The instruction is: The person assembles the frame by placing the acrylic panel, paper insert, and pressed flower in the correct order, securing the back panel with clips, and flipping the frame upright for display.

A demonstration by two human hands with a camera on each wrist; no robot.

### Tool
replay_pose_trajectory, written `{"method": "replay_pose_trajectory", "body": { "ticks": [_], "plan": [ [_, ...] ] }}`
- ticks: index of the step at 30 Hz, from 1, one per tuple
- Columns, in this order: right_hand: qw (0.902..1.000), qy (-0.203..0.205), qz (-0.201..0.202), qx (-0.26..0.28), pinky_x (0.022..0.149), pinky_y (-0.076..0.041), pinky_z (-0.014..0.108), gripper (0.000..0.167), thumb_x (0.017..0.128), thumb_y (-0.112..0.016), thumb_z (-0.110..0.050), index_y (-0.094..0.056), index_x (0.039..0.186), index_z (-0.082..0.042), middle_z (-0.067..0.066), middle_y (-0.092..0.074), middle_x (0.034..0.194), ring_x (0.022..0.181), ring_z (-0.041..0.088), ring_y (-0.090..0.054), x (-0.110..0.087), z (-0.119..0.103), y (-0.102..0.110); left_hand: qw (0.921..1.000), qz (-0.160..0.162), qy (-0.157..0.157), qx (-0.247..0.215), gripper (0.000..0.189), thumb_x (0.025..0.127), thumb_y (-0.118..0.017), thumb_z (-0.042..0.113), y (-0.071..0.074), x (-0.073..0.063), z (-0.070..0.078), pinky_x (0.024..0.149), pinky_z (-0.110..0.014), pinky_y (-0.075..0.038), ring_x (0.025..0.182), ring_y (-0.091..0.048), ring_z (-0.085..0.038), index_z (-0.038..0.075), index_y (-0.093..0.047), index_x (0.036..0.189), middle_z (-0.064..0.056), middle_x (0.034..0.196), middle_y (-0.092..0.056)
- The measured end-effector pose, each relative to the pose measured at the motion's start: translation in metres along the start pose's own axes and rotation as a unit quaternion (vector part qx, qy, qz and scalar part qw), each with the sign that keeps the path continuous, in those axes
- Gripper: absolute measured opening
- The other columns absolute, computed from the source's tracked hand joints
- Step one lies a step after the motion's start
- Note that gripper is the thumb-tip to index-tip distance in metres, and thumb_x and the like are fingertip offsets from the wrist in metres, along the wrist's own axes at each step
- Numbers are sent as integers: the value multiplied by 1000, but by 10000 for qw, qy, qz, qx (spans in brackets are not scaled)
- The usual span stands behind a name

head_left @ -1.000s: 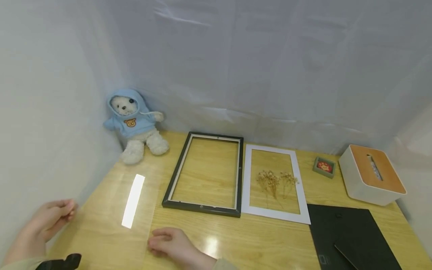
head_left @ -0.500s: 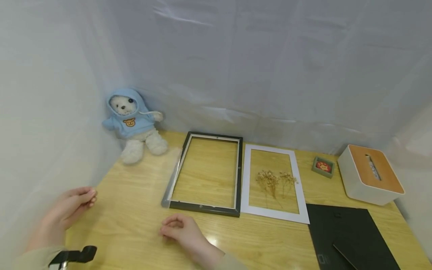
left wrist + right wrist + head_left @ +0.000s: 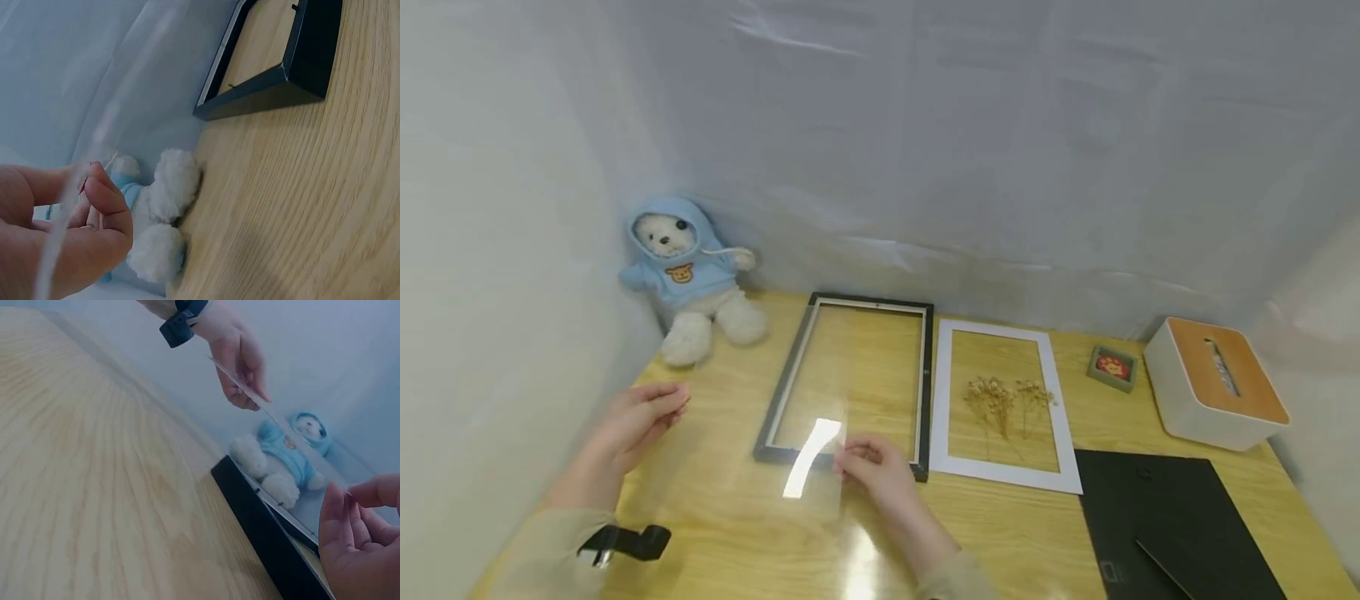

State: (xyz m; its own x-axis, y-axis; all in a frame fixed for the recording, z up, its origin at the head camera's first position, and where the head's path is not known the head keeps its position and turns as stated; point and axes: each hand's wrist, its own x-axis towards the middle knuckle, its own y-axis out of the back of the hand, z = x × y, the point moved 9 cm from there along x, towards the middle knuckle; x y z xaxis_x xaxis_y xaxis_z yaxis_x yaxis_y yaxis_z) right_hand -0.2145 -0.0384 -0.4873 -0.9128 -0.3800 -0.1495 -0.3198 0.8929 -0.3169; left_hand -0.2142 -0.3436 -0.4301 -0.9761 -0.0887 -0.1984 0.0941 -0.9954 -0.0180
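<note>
A clear, thin sheet [image 3: 811, 458] is held up between both hands, a bright strip of glare on it. My left hand [image 3: 636, 421] pinches its left edge between thumb and fingers; in the left wrist view that hand [image 3: 81, 231] appears close up. At the opposite edge, my right hand [image 3: 880, 475] pinches the sheet near its lower corner. Beneath lies a black picture frame [image 3: 927, 375] with a pale inner lip, its left part seen through the sheet. From the right wrist view, the sheet [image 3: 287, 431] stands above the frame [image 3: 269, 531], apart from it.
Right of the frame lies a white mat [image 3: 943, 400] with dried flowers [image 3: 992, 400] in its window. Further right are a black backing board [image 3: 1165, 508], a small green box [image 3: 1112, 368] and a tissue box [image 3: 1202, 400]. A plush bear [image 3: 692, 275] sits back left.
Both hands have moved right and away from the body with the clear sheet, from the left of the table to over the frame's left part. The frame and mat stay in place.
</note>
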Motion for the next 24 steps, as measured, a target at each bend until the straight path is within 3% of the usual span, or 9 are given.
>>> {"method": "replay_pose_trajectory", "body": {
  "ticks": [6,14,21,24],
  "plan": [
    [9986,118,326,395,74,-54,28,31,88,-65,-1,-53,112,16,16,-63,91,76,17,-62,2,-14,34,9994,-28,-53,340,38,96,-58,13,-33,16,4,71,-18,-49,81,-56,-4,-5,-46,128,11,92,-60],
    [9946,268,931,361,76,-54,26,35,90,-62,-2,-51,117,17,17,-65,95,80,16,-62,4,-30,74,9991,-334,-187,174,55,97,-56,9,-74,38,2,81,-17,-48,90,-58,1,-18,-31,138,12,99,-61],
    [9884,361,1422,386,75,-54,23,30,90,-59,4,-53,117,17,18,-65,97,80,15,-63,7,-38,99,9983,-453,-148,342,51,97,-53,3,-98,53,-4,90,-19,-45,99,-56,0,-16,-31,140,-16,130,-54],
    [9854,358,1623,369,74,-54,24,29,90,-60,5,-55,116,16,18,-64,97,80,15,-63,11,-38,107,9984,-377,-197,378,49,96,-52,1,-105,61,-5,89,-19,-45,101,-56,-2,-16,-34,138,-22,132,-51]
  ]
}}
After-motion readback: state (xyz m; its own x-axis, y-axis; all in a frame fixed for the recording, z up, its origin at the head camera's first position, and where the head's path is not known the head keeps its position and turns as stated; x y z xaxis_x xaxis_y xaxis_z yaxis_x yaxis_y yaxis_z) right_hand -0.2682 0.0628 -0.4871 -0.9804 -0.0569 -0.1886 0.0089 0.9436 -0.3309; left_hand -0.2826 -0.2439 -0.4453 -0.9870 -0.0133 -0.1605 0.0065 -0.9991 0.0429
